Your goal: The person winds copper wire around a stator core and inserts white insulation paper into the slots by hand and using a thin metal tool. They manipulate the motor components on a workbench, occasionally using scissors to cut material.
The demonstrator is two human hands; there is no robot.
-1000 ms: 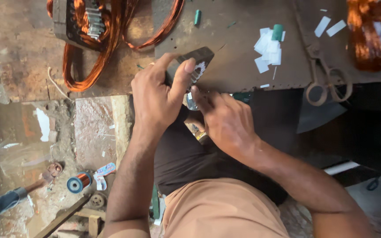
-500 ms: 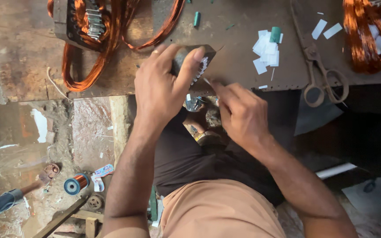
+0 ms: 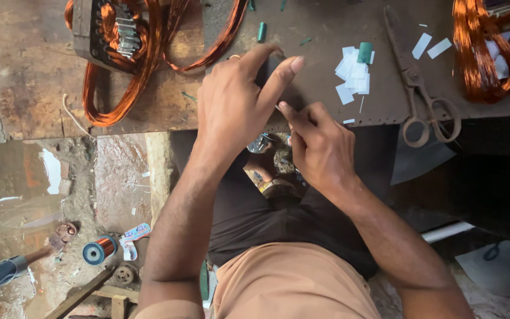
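Note:
My left hand (image 3: 234,103) grips a small dark block (image 3: 267,68) at the front edge of the rusty metal workbench (image 3: 30,71); thumb and fingers wrap it and hide most of it. My right hand (image 3: 320,145) is pinched shut just to its right, fingertips pressed against the block's lower side on something thin that I cannot make out. Below both hands, over my lap, a small motor part with copper windings (image 3: 267,162) shows partly between the wrists.
A stator with loose copper wire loops (image 3: 122,41) lies at the bench's back left. White paper slips and a green tube (image 3: 355,68) sit right of my hands, then old scissors (image 3: 420,94) and another copper coil (image 3: 482,50). A wire spool (image 3: 97,251) lies on the floor.
Both hands have moved up the frame onto the bench edge. The block is now more covered by my left fingers, and the right hand has closed in against it.

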